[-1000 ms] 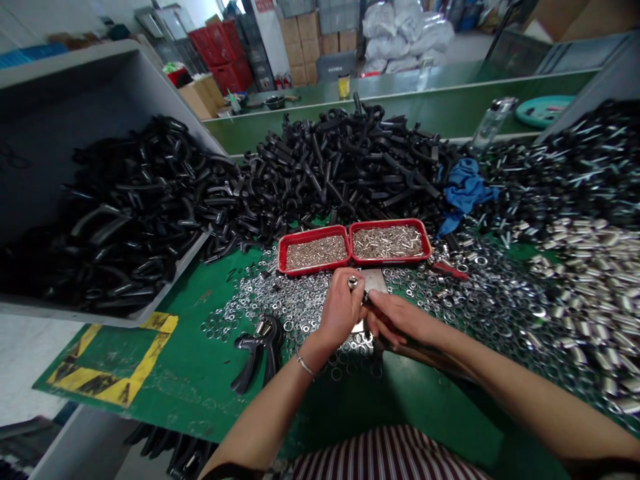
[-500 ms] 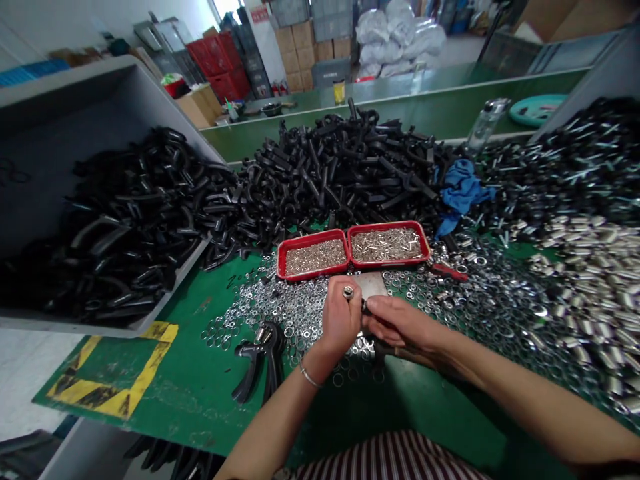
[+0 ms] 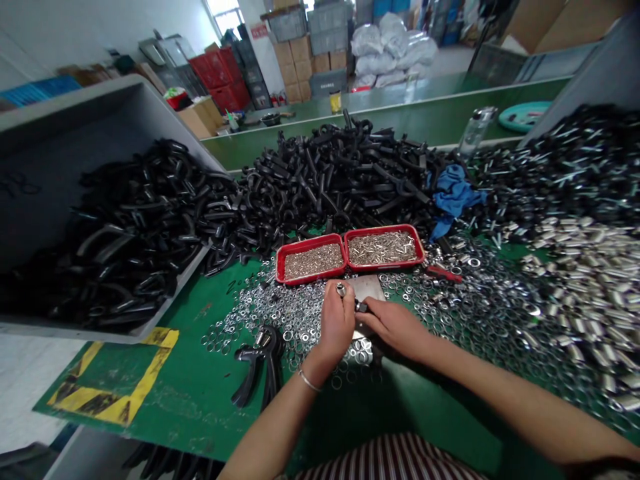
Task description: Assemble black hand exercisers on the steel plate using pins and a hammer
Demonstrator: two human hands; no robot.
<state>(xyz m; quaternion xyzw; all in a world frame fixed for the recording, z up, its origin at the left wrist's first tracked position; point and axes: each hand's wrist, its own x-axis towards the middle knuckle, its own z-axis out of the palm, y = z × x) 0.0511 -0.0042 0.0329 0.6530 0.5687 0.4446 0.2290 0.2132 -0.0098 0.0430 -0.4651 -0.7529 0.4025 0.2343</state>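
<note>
My left hand (image 3: 336, 321) is closed around a small metal cylinder (image 3: 341, 289), whose round end shows above the curled fingers. Close beside it, my right hand (image 3: 397, 325) pinches a small black part (image 3: 361, 306) between thumb and fingers. The two hands nearly meet over a flat metal plate (image 3: 369, 288); whether the two pieces touch is hidden by the fingers. Left of my left wrist lies a black two-handled hand grip (image 3: 263, 363) with a metal coil spring at its top. Loose metal rings (image 3: 300, 320) are spread around and under the hands.
Two red trays (image 3: 310, 261) of small metal pins stand beyond the hands. Black handles (image 3: 340, 173) form a heap behind them and fill a tipped grey bin (image 3: 145, 327). At right lie metal sleeves (image 3: 590, 280), a blue cloth (image 3: 454, 190) and a red-handled tool (image 3: 443, 273).
The view has tilted up a little. My right hand has shifted slightly, and the black part between its fingers shows more clearly. The left hand keeps its hold on the metal cylinder.
</note>
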